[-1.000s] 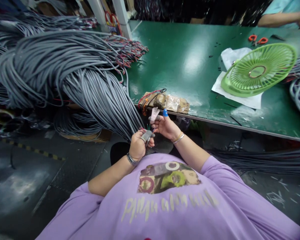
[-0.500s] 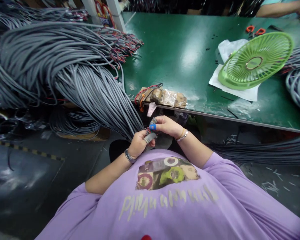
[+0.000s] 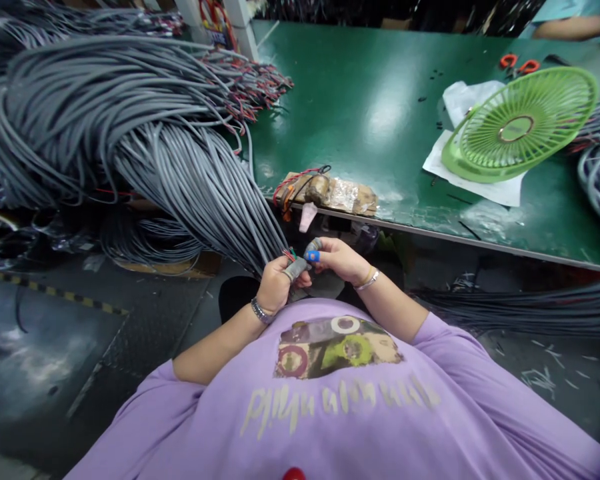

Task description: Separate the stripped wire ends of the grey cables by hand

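In front of my belly, my left hand [image 3: 279, 285] is closed on a cable end with thin coloured wires [image 3: 290, 255] sticking up past the thumb. The thumb wears a grey wrap. Close by on its right, my right hand [image 3: 341, 261] has thumb and forefinger pinched together, with blue tape on the thumb and a grey wrap on the forefinger. Whatever lies in that pinch is too small to make out. A thick bundle of grey cables [image 3: 215, 193] slopes off the table down to my left hand.
A cardboard piece [image 3: 353, 195] with brown tape and wires lies at the edge of the green table [image 3: 340, 100]. On the right are a green fan [image 3: 517, 130] on white paper and orange-handled scissors [image 3: 519, 65]. More cables [image 3: 530, 308] hang below. Another person's arm [image 3: 577, 27] shows top right.
My right hand has moved slightly right, away from the left thumb. The coloured wires now show more plainly above my left hand. The whole view has shifted a little.
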### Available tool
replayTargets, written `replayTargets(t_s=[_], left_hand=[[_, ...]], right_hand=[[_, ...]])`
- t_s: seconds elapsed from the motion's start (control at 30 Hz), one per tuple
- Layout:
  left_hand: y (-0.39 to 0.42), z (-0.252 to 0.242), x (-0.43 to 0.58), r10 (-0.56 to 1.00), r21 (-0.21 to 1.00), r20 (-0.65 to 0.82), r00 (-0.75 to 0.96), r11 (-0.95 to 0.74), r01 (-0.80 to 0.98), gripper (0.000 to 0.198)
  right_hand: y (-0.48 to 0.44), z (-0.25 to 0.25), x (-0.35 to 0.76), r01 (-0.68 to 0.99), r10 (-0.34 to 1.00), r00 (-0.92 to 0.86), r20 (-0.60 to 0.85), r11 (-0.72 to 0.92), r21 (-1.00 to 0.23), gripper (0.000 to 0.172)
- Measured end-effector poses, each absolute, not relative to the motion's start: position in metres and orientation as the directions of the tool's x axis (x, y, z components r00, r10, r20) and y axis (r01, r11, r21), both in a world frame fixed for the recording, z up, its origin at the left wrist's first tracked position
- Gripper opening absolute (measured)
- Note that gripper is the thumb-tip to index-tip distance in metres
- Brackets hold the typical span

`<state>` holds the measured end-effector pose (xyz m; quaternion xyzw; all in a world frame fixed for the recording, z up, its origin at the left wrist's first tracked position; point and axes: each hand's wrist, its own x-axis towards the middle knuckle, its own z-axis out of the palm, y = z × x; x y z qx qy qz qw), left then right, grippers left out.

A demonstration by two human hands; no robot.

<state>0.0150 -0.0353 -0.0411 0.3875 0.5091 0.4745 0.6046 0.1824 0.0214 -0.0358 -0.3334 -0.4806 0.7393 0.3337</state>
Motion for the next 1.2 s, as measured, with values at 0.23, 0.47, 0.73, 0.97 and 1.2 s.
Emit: replayTargets(t_s=[0.23, 0.47, 0.73, 0.97, 1.2], left_hand=[[-0.036, -0.044, 0.011, 0.976, 0.972, -0.207, 0.069, 0.213, -0.100, 0.032], [-0.034, -0.044, 0.013, 0.966, 0.933, -0.241, -0.094, 0.204, -0.298, 0.036], [-0.030, -0.034, 0.010, 0.965, 0.921, -0.236, -0.112, 0.186, -0.342, 0.031], [-0.014, -0.023, 0.007, 0.978, 0.915, -0.190, 0.092, 0.210, -0.345, 0.032], [-0.003, -0.016, 0.009, 0.970, 0.906, -0.175, 0.167, 0.225, -0.358, 0.026]], right_hand=[[0.020, -0.033, 0.164, -0.133, 0.862, -0.497, -0.104, -0.194, -0.972, 0.033], [0.017, -0.034, 0.159, -0.176, 0.901, -0.412, -0.139, -0.228, -0.958, 0.038], [0.032, -0.042, 0.163, -0.362, 0.886, -0.349, -0.304, -0.427, -0.828, 0.047], [0.058, -0.028, 0.154, -0.391, 0.855, -0.441, -0.273, -0.456, -0.799, 0.053], [0.059, -0.033, 0.149, -0.469, 0.922, -0.348, -0.171, -0.329, -0.820, 0.054]])
